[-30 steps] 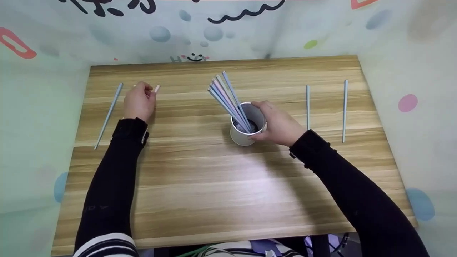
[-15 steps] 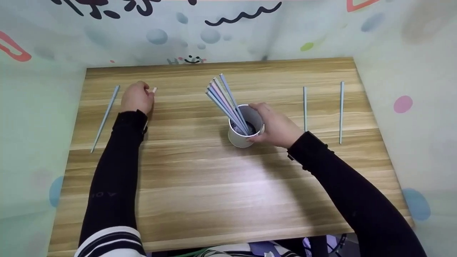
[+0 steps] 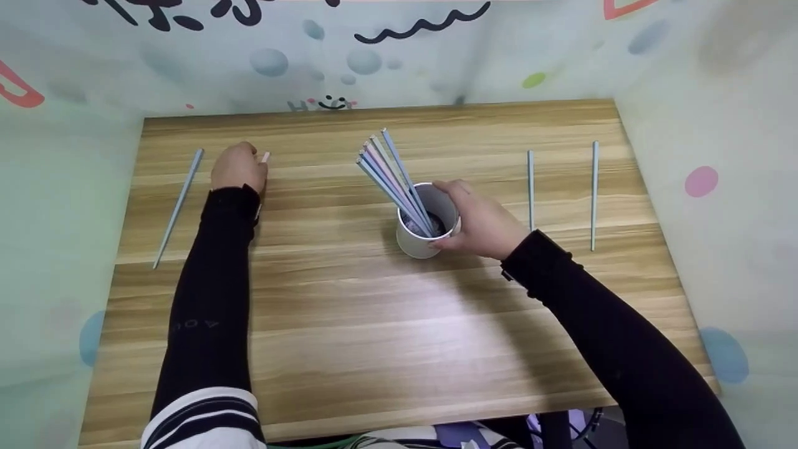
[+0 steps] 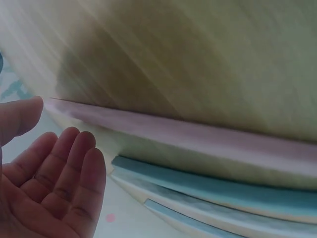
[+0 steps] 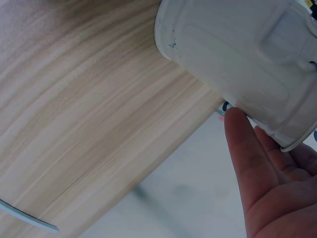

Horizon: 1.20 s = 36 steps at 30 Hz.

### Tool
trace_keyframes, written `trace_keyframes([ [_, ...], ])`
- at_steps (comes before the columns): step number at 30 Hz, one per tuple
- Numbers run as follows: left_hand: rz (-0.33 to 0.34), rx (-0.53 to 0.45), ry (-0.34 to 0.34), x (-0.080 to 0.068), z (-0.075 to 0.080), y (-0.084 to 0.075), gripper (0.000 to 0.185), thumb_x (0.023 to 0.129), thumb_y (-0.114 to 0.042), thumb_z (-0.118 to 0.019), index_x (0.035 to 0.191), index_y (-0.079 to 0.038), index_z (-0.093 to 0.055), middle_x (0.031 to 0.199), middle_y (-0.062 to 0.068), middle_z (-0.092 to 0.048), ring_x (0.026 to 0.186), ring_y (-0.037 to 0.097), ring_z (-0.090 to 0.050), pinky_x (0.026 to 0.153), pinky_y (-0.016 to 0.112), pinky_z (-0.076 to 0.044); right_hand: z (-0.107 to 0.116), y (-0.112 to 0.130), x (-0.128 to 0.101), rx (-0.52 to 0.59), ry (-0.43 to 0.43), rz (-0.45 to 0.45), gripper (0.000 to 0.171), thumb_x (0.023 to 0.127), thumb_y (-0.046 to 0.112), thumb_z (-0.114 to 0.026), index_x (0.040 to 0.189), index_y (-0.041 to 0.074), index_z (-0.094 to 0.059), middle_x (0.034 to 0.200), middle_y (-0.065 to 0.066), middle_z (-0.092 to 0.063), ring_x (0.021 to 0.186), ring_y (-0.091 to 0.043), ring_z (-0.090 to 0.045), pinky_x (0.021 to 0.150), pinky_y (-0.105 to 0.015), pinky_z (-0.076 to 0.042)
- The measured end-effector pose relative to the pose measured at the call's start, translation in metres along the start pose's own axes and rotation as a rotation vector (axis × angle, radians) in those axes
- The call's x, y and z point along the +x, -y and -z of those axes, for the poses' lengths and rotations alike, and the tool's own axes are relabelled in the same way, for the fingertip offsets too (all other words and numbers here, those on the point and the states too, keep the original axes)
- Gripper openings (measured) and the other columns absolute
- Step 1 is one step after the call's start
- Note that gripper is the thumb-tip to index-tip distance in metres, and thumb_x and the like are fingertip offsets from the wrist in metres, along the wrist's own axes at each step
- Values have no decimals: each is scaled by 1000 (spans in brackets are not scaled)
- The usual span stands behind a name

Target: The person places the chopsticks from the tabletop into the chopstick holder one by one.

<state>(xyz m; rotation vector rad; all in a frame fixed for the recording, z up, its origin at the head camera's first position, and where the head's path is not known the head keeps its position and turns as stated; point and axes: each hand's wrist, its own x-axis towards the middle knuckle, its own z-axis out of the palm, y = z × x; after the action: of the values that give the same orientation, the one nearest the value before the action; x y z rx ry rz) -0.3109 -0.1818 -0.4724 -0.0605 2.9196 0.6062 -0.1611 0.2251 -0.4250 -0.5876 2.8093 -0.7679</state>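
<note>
White plastic cup (image 3: 427, 219) stood mid-surface (image 3: 374, 324), my right hand (image 3: 483, 218) curled round it, chopsticks (image 3: 393, 178) leaning inside. My left hand (image 3: 235, 168), fingers relaxed in the wrist view, rested by a pink chopstick (image 3: 265, 158). The wrist view alone showed the cup's ribbed wall. The sleeve lettering was unreadable.

This looks like a small staged recording booth rather than a lived-in room. A plain wooden table (image 3: 374, 324) fills the space, closed in on three sides by pale screens (image 3: 386, 56) printed with cartoon blobs, squiggles and a smiley face, like a children's play corner or a makeshift studio.
</note>
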Motion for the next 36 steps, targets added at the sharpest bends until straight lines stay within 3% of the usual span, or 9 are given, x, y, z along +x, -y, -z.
trace_keyframes([
  [7,18,22,-24,5,-6,-3,39,99,-9,-47,132,8,-60,130,29,-63,117,45,-62,99,56,-53,1,0,-1,2,2,-3,102,73,38,-90,152,2,-38,140,-17,-54,127,-33,-57,110,-48,-47],
  [11,-5,43,-48,6,-10,-3,28,98,-7,-46,109,9,-67,115,29,-67,102,40,-65,89,54,-56,2,1,-1,1,11,-14,102,73,38,-90,153,3,-37,142,-17,-54,127,-33,-56,110,-49,-47],
  [15,-20,62,-73,7,-13,-3,23,98,-7,-47,86,5,-63,104,28,-67,92,37,-63,83,54,-56,2,1,-1,0,14,-16,103,73,39,-90,154,4,-37,143,-16,-53,129,-32,-55,111,-48,-46],
  [21,-14,80,-54,8,-14,-3,29,102,-11,-47,87,5,-66,104,29,-68,90,36,-65,83,53,-58,1,0,-1,8,10,-10,102,73,40,-90,153,4,-37,141,-15,-54,127,-32,-57,110,-48,-48],
  [27,-20,68,-66,7,-16,-4,31,102,-5,-44,75,-1,-59,98,27,-68,82,30,-60,79,48,-57,1,1,-1,5,9,-2,102,73,40,-90,153,4,-37,141,-15,-55,127,-32,-57,110,-48,-48],
  [31,-20,44,-67,5,-14,-6,31,103,-6,-42,84,4,-64,100,28,-68,87,33,-62,82,49,-56,1,1,0,7,5,10,102,73,40,-90,152,2,-37,141,-16,-55,127,-33,-57,110,-49,-47],
  [36,-16,-4,-45,2,-9,-13,32,105,-11,-43,111,8,-67,110,28,-69,100,40,-65,90,51,-55,1,-1,-1,3,7,1,103,73,39,-90,153,3,-37,141,-16,-54,128,-33,-56,111,-48,-46],
])
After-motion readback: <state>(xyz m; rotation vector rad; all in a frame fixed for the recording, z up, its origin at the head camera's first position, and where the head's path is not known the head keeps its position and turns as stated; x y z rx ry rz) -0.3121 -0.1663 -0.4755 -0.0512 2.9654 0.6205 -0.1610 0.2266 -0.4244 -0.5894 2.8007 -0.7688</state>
